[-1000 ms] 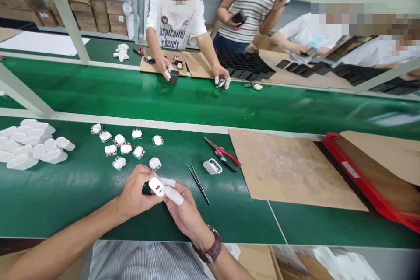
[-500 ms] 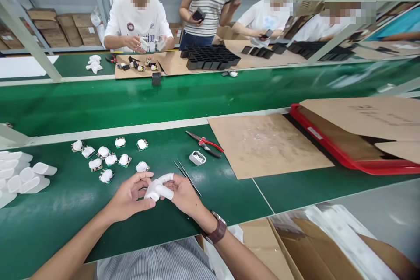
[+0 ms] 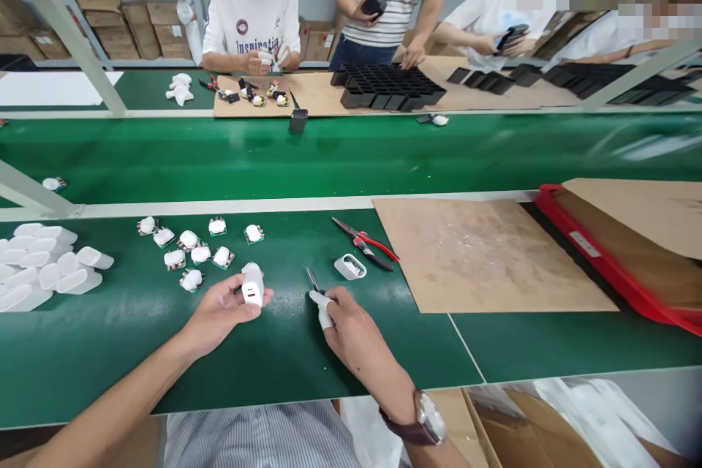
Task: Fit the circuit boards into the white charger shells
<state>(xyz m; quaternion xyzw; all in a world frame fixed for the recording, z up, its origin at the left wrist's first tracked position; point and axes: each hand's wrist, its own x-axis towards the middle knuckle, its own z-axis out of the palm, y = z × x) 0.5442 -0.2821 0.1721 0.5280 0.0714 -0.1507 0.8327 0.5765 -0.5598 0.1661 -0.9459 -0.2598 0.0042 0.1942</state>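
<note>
My left hand [image 3: 224, 311] holds a small white charger [image 3: 253, 285] upright between thumb and fingers, its port face towards me. My right hand [image 3: 348, 325], with white finger cots on thumb and forefinger, has come down on the metal tweezers [image 3: 314, 281] lying on the green mat and pinches them. A white charger shell [image 3: 350, 267] lies just beyond the tweezers. Several small circuit modules with white caps [image 3: 191, 252] are spread to the left of my left hand.
Red-handled cutters [image 3: 366, 245] lie by a brown cardboard sheet [image 3: 482, 256]. A pile of white shells [image 3: 41, 267] is at the far left, a red tray [image 3: 619, 278] at the right. Beyond the green conveyor [image 3: 351, 153], several people work at black trays [image 3: 387, 88].
My hands have separated: the left keeps the white charger, while the right has moved right and down onto the tweezers. The view has shifted slightly.
</note>
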